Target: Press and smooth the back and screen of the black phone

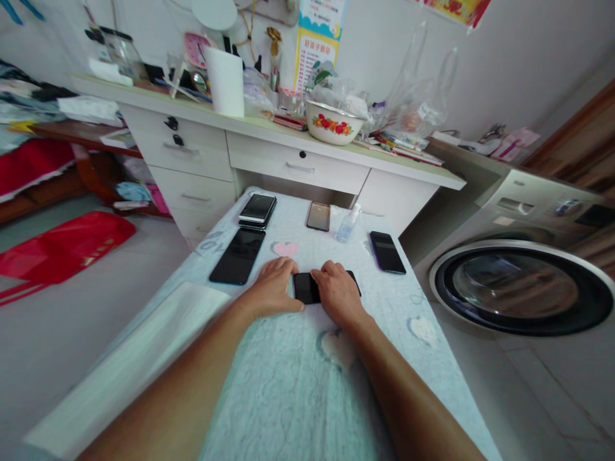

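A black smartphone lies sideways, screen up, on the cloth-covered table. My left hand grips its left end, with the thumb at the near edge and the fingers at the far edge. Over the middle and right part of the screen rests my right hand, its fingers curled together; anything inside them is hidden. To the left lies a larger dark phone, and behind it a small stack of phones. A clear phone case and a clear spray bottle are beyond my hands. Another phone lies at right.
A long white sheet or roll runs along the table's left edge. Behind stands a white drawer desk bearing a flowered enamel bowl and a paper roll. A washing machine stands to the right.
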The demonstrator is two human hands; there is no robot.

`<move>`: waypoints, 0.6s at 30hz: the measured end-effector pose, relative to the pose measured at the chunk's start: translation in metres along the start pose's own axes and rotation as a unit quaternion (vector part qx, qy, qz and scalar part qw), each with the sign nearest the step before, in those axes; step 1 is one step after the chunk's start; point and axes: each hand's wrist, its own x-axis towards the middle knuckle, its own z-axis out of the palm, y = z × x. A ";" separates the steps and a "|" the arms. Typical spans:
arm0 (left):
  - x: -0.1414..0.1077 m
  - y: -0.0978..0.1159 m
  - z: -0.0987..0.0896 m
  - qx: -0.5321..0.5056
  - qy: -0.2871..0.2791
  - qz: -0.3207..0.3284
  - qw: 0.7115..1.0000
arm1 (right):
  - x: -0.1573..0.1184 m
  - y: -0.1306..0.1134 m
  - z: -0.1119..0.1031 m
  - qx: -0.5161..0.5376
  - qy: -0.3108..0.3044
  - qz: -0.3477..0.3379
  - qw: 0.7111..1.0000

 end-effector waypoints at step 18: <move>0.000 0.004 -0.004 -0.003 -0.013 -0.010 1.000 | -0.019 0.043 0.002 -0.015 0.022 0.137 0.990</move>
